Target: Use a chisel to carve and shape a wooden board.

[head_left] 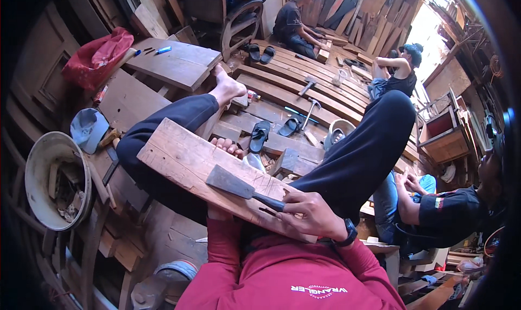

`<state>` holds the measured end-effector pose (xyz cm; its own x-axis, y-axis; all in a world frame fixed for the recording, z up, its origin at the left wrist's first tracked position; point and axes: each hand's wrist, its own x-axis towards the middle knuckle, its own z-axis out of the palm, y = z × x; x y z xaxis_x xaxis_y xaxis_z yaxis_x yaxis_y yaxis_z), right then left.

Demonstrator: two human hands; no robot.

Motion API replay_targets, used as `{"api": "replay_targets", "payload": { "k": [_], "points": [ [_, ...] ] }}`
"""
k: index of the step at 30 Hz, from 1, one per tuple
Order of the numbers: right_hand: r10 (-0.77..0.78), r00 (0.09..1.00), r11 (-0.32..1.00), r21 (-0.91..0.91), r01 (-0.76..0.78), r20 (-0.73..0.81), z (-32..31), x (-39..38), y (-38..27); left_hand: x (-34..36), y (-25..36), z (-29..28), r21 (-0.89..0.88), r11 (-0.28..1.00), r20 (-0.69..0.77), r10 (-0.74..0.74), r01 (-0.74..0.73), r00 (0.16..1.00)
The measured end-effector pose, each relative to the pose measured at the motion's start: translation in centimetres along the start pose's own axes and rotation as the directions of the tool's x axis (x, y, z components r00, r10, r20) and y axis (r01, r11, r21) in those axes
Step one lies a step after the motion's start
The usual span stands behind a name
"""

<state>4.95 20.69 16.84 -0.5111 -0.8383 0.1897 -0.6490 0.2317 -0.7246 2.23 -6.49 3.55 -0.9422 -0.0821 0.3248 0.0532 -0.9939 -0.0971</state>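
A rough wooden board [179, 152] lies slanted across my lap. My left hand [227, 145] is mostly hidden beneath it, its fingers showing curled at the far edge. My right hand [306, 213] is closed on the dark handle of a broad, flat-bladed metal tool [228, 183], which rests on the board's top near its right half. My left forearm in a red sleeve goes under the board; a dark watch is on my right wrist.
A bucket of scraps [57, 182], a red cloth [97, 58] and planks [173, 60] lie left. Hammers [312, 109] and sandals [259, 136] lie on slatted boards ahead. People sit at the back [296, 22], right rear [396, 71] and close right [445, 212].
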Motion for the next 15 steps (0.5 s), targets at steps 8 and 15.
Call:
{"api": "replay_targets", "payload": {
  "k": [8,15],
  "points": [
    [0.059,0.998,0.998,0.024,-0.059,0.013,-1.5,-1.6,0.6,0.3,0.9,-0.2,0.024,0.999,-0.016,-0.027,0.028,0.999],
    [-0.203,0.975,0.979,0.009,0.203,0.091,-0.1,0.9,0.7,0.7,12.8,-14.0,0.059,0.952,0.218,-0.306,0.3,0.927]
  ]
}}
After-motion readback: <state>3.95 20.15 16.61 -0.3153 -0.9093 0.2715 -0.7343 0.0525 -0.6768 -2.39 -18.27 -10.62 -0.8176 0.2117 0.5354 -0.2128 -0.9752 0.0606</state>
